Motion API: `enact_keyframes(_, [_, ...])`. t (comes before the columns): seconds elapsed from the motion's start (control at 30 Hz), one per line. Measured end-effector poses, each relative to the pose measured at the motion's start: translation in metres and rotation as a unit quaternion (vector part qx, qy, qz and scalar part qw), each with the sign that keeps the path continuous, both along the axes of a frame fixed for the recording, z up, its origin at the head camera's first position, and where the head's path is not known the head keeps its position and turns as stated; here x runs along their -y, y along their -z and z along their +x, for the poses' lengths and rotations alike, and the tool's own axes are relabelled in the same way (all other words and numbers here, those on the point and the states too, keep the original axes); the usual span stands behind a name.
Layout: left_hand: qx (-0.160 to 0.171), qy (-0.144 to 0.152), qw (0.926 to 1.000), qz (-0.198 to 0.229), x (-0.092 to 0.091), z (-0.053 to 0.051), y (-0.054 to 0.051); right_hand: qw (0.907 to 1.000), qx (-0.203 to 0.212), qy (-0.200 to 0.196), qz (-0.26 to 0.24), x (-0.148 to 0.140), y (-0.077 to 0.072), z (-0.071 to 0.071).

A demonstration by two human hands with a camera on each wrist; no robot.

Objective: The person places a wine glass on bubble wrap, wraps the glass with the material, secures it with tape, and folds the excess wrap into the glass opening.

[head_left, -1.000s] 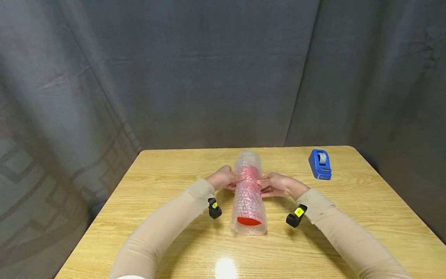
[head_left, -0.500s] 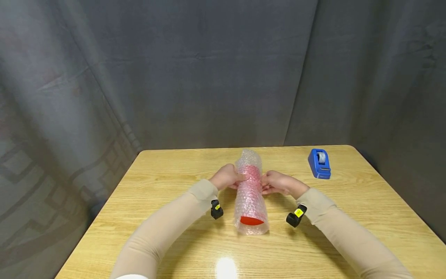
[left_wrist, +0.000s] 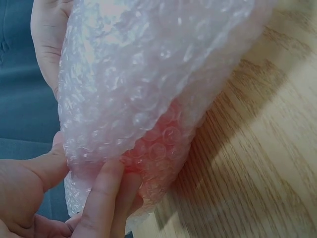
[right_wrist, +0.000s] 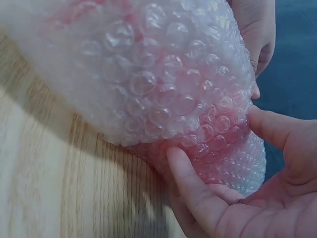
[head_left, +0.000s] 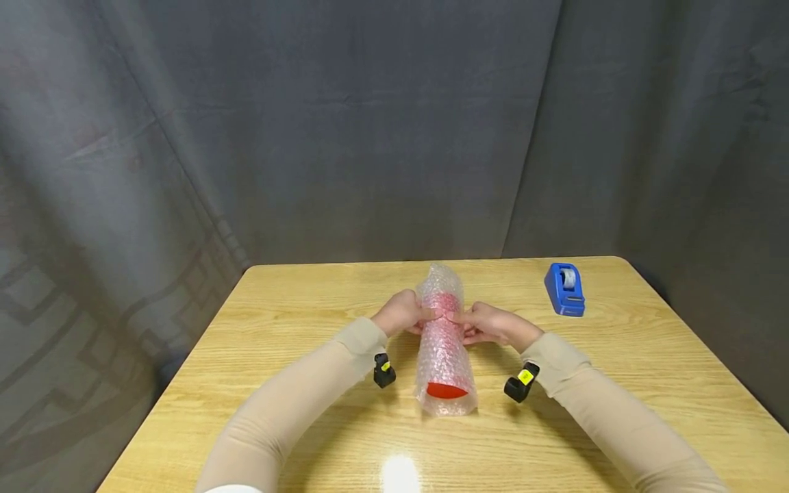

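Note:
A roll of clear bubble wrap (head_left: pixel 445 356) lies lengthwise on the table, wound around something red (head_left: pixel 446 390) whose near end shows inside. What the red thing is, I cannot tell. My left hand (head_left: pixel 399 312) grips the roll from the left, thumb on top and fingers along the side. From the right, my right hand (head_left: pixel 496 323) holds it the same way, and both thumbs come close together on top. In the left wrist view, the sheet's slanted edge (left_wrist: pixel 171 106) crosses the red layer near my fingertips (left_wrist: pixel 111 173). Fingers (right_wrist: pixel 185 173) press the wrap's side in the right wrist view.
A blue tape dispenser (head_left: pixel 565 290) with a tape roll stands at the back right of the wooden table (head_left: pixel 296 301). Grey curtains (head_left: pixel 370 137) hang behind the table and along its sides. Each wrist wears a small black camera (head_left: pixel 383 370).
The roll has shifted slightly to the right with my left hand. My right thumb has come up onto the top of the wrap, near the left thumb.

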State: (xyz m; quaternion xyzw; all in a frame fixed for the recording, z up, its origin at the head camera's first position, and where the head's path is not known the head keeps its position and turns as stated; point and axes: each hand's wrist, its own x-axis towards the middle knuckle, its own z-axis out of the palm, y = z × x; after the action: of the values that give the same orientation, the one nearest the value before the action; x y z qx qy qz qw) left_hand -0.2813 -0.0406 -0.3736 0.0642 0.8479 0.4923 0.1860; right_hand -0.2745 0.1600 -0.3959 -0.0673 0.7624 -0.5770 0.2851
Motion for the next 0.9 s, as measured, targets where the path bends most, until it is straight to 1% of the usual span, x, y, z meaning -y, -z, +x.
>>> enact_keyframes(0.07, [0.006,0.002,1.0,0.008,0.0,-0.001,0.0,1.0,-0.001,-0.001,0.0,-0.001,-0.001,0.0])
enact_keyframes(0.2, [0.034,0.006,0.9984,0.043,0.003,-0.005,0.003,1.0,0.001,0.001,0.0,-0.001,-0.001,-0.001])
enact_keyframes(0.33, [0.077,0.0,0.9926,0.094,0.009,-0.009,0.007,1.0,0.002,0.003,0.005,-0.001,-0.001,-0.001])
enact_keyframes(0.43, [0.103,-0.013,0.988,0.114,0.012,-0.011,0.011,1.0,0.001,0.003,0.008,-0.001,0.0,-0.001])
enact_keyframes(0.5, [0.117,-0.023,0.9859,0.117,0.013,-0.012,0.013,0.9999,0.001,0.003,0.01,-0.001,0.001,-0.001])
enact_keyframes(0.63, [0.137,-0.033,0.9846,0.104,0.015,-0.013,0.015,0.9999,0.004,0.001,0.01,-0.001,0.002,-0.001])
enact_keyframes(0.8, [0.136,-0.032,0.9865,0.085,0.015,-0.014,0.016,0.9999,0.003,0.001,0.009,-0.001,0.001,-0.001])
enact_keyframes(0.9, [0.141,-0.031,0.9861,0.083,0.016,-0.015,0.017,1.0,0.005,0.001,0.008,-0.001,0.0,-0.001])
